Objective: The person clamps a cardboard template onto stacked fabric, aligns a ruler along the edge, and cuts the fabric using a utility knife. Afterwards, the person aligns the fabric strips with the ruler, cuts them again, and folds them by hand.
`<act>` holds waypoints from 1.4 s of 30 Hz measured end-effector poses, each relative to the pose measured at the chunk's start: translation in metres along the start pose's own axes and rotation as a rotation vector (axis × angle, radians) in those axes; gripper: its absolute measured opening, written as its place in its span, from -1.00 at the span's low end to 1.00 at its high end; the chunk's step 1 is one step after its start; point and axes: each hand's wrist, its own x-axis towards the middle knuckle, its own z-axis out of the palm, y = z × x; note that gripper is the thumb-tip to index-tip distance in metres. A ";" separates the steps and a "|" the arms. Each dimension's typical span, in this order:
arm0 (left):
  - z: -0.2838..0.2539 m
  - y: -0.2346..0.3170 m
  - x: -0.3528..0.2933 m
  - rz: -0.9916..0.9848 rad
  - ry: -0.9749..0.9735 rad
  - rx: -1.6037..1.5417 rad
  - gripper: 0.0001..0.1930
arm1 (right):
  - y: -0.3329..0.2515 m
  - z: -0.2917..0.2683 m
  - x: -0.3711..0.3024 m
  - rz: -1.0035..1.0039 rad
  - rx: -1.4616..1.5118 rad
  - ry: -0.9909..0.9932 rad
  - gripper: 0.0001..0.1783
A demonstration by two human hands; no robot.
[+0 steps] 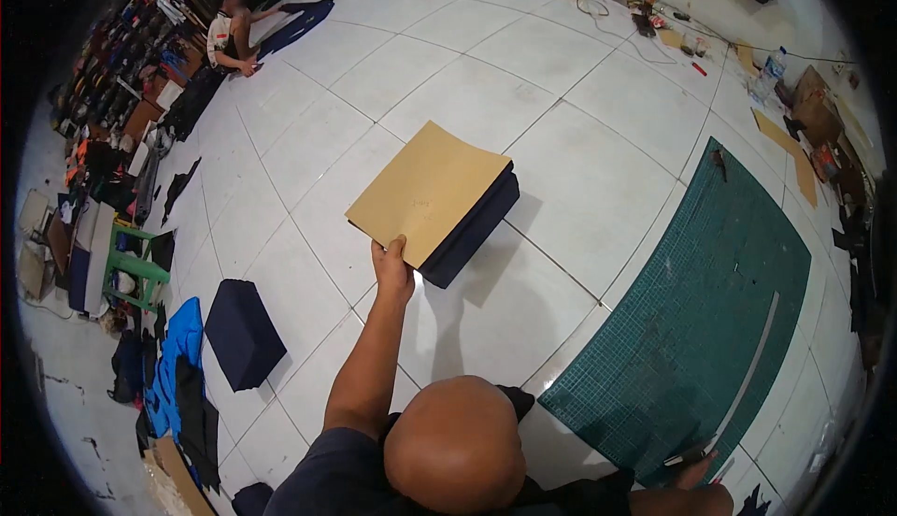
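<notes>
My left hand (393, 270) grips the near edge of a tan cardboard sheet (430, 193), thumb on top and the other fingers mostly hidden beneath. The sheet covers a thick stack of navy fabric (472, 228), whose dark side shows along the right; whether the stack touches the floor, I cannot tell. At the lower right, my right hand (693, 471) appears closed around a slim dark-handled tool (687, 457), its fingers only partly in view. Next to it a long metal ruler (755, 357) lies on a green gridded cutting mat (682, 301).
Another navy fabric block (243, 334) lies on the tiled floor at left, near blue cloth (177, 366) and a green stool (135, 268). Another person (232, 35) sits at the far left by dark cloth (297, 25). Cardboard strips (790, 156) and clutter line the right wall.
</notes>
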 end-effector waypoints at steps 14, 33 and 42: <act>-0.003 -0.015 0.013 0.005 0.049 0.135 -0.56 | -0.055 0.012 -0.025 0.273 0.259 0.154 -0.14; 0.006 -0.010 -0.006 -0.379 0.032 0.316 -0.37 | 0.053 0.019 0.046 0.009 -0.399 0.137 -0.21; -0.028 -0.029 0.012 -0.514 -0.071 0.156 -0.25 | 0.010 0.036 0.019 -0.095 -0.404 0.023 -0.22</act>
